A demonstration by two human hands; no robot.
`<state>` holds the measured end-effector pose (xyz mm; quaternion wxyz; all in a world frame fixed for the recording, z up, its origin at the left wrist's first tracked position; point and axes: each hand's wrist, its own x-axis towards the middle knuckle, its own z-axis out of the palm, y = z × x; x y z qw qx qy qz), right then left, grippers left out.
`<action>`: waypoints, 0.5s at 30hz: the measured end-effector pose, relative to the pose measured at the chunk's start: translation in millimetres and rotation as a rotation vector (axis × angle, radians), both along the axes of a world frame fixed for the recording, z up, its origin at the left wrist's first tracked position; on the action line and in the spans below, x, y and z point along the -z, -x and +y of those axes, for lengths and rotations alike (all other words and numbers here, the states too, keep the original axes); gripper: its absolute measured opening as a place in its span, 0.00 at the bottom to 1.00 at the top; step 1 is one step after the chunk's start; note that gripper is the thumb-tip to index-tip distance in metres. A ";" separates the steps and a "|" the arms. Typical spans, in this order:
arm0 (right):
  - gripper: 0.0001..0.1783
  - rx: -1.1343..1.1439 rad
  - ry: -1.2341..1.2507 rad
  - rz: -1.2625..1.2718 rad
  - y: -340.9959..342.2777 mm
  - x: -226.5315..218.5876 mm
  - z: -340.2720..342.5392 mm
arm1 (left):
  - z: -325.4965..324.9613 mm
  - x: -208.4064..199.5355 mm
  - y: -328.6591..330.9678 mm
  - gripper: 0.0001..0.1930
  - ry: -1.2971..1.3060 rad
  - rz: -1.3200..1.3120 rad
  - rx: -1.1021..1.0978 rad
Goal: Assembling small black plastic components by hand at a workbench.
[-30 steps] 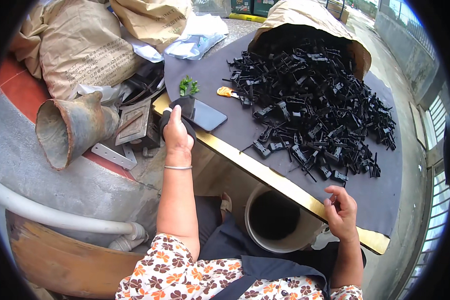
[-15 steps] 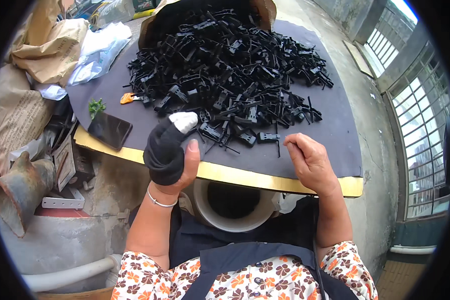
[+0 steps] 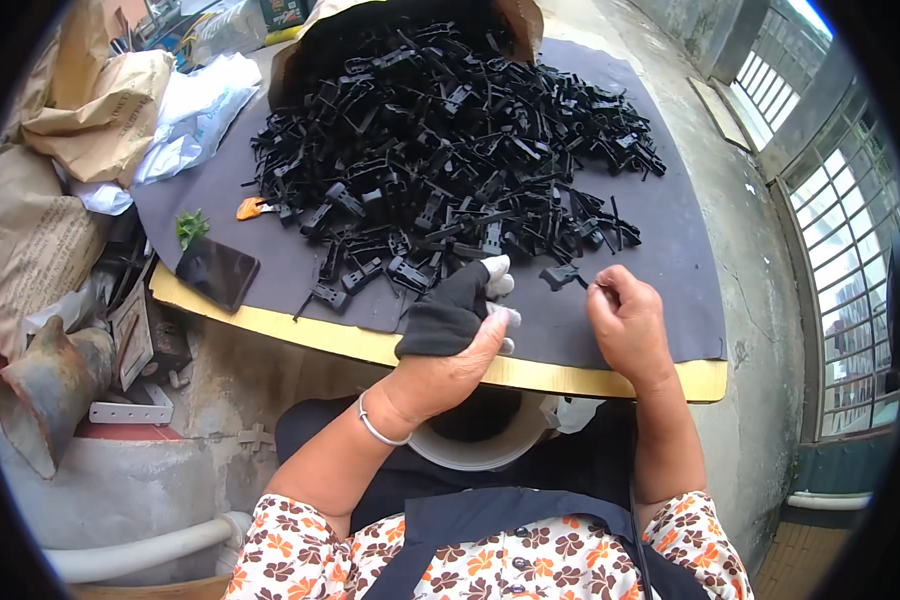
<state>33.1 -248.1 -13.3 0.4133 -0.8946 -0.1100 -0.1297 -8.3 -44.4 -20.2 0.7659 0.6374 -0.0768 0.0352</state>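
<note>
My left hand (image 3: 455,315), in a black glove with white fingertips and a bare thumb, hovers over the mat's near edge, palm turned right. Its fingers are half curled and apart, with nothing visible between them. Facing it, my bare right hand (image 3: 630,325) is closed in a pinch. The thin stem of a small black plastic part (image 3: 562,277) runs to its fingertips; the exact contact is hard to make out. Beyond both hands lies a large heap of similar black plastic parts (image 3: 450,150), with several loose parts (image 3: 407,274) left of my gloved hand.
The grey mat (image 3: 660,270) covers a table with a yellow edge (image 3: 360,340). A phone (image 3: 218,272), a green sprig (image 3: 192,228) and an orange-handled tool (image 3: 251,208) lie at left. A white bucket (image 3: 470,457) stands below the edge. Paper sacks (image 3: 40,235) crowd the left.
My left hand has moved right, toward my right hand, uncovering loose parts. My right hand has shifted slightly right, and the small part near its fingertips has moved and turned.
</note>
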 end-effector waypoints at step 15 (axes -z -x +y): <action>0.09 -0.540 -0.047 -0.169 31.2 -13.0 26.8 | -1.0 0.3 -2.9 0.29 -0.298 -0.162 0.083</action>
